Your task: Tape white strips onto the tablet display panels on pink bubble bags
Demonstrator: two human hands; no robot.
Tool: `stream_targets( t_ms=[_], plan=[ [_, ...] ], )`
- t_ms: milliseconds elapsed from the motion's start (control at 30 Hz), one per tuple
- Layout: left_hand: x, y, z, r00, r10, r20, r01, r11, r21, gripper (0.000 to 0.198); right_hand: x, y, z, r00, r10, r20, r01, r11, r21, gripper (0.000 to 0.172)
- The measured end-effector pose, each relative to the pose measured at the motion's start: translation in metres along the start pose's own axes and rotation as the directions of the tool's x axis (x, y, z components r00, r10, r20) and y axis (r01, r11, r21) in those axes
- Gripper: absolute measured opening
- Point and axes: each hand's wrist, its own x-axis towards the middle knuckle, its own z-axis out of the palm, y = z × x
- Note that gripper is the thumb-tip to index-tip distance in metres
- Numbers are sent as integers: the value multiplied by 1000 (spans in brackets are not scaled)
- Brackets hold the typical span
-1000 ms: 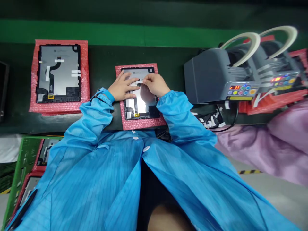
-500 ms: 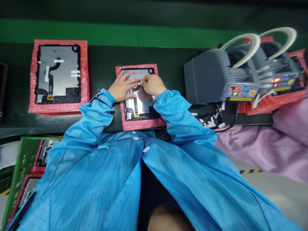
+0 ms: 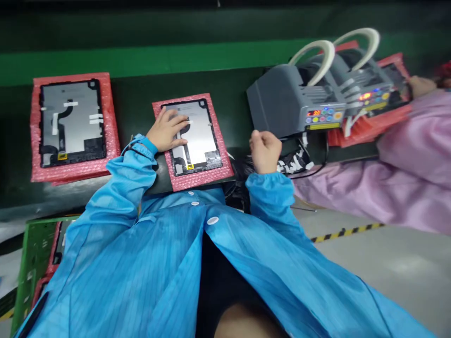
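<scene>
My left hand (image 3: pixel 167 130) lies with fingers spread on the upper left part of a tablet screen panel (image 3: pixel 201 136). The panel shows its silver back, black frame, dark flex cable and a yellow-edged connector. Beneath it is a pink bubble-wrap sheet (image 3: pixel 225 162), set slightly askew near the bench's front edge. Clear of the panel, to its right, my right hand (image 3: pixel 265 151) is closed with thumb and forefinger together, in front of a grey tape dispenser (image 3: pixel 275 105). Whatever those fingers may hold is hidden.
Another panel (image 3: pixel 77 112) rests on stacked pink bubble wrap at the left. A second tape dispenser (image 3: pixel 373 77) stands at the right, near a co-worker's pink sleeve (image 3: pixel 412 141). White tape scraps (image 3: pixel 298 159) lie on black material. A green crate (image 3: pixel 33 263) sits lower left.
My right hand has left the panel and moved right, toward the dispenser, still closed. My left hand stays on the panel. The view has shifted and tilted slightly.
</scene>
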Motion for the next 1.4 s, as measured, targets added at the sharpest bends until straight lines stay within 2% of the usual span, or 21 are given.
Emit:
stream_targets(
  t_ms=[33,100,200,333,433,533,667,767,900,967,1200,1333,1400],
  plan=[
    [2,3,-2,1000,4,-9,-4,1000,20,58,-6,10,-17,992,82,-91,-74,993,88,47],
    [10,17,-4,1000,12,-26,-10,998,58,57,-14,22,-43,935,258,-242,-193,946,260,52],
    [26,57,-2,996,92,14,-93,994,61,54,-11,21,-64,856,404,-321,-247,867,433,50],
    [39,116,15,953,249,170,-261,964,55,48,10,13,-68,860,403,-312,-230,853,468,34],
    [37,137,26,943,258,210,-283,954,96,43,17,19,-65,883,292,-368,-149,917,370,29],
    [23,141,26,956,237,173,-263,954,142,41,13,34,-65,893,170,-417,-44,954,296,32],
    [2,146,19,948,274,162,-302,934,189,50,6,45,-67,886,131,-444,4,957,289,33],
    [-11,156,15,934,294,202,-338,910,239,47,6,38,-67,856,148,-495,15,950,311,26],
    [-34,163,11,936,286,206,-345,860,375,15,9,19,-68,830,224,-510,2,915,404,19],
    [-48,160,9,948,269,169,-316,855,412,24,10,12,-69,833,244,-497,-14,907,421,23],
    [-72,138,6,941,279,194,-327,897,297,34,19,5,-64,813,286,-507,-100,927,362,32],
    [-78,124,5,940,327,101,-341,924,175,42,23,6,-63,818,267,-509,-84,932,353,42],
    [-77,120,1,935,353,39,-355,928,111,42,18,4,-66,833,212,-511,-32,940,339,44]
  ],
)
